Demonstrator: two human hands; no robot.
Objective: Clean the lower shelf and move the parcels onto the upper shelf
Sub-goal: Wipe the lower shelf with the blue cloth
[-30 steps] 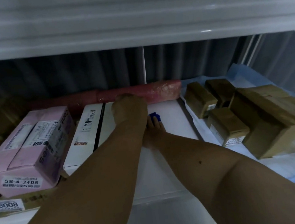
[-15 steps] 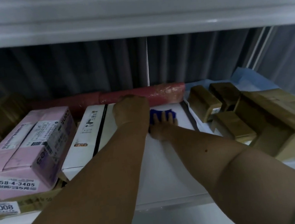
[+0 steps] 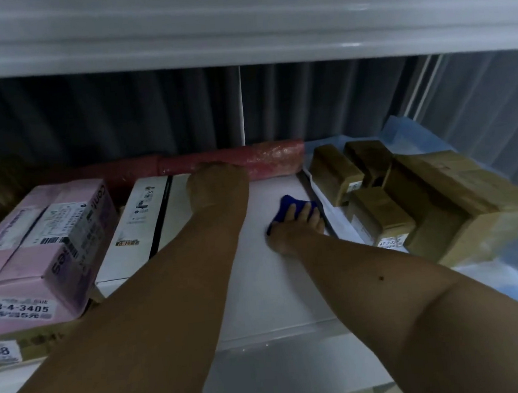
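Dim lower shelf [image 3: 275,292] fills mid-frame under the pale upper shelf [image 3: 236,26], its bare white strip running up the centre between parcels. Pink box [image 3: 36,247] and white box [image 3: 141,228] crowd the left, brown parcels [image 3: 408,202] the right. Left hand [image 3: 216,190] rests against the red roll [image 3: 233,164], likely bracing; fingers hidden, so its pose I cannot tell. Right hand [image 3: 298,227] presses flat, fingers spread, on the blue cloth [image 3: 290,209], wiping near the right parcels' edge.

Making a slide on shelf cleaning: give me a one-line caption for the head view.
Right hand presses a blue cloth on the lower shelf between parcels; left hand rests by the red roll.
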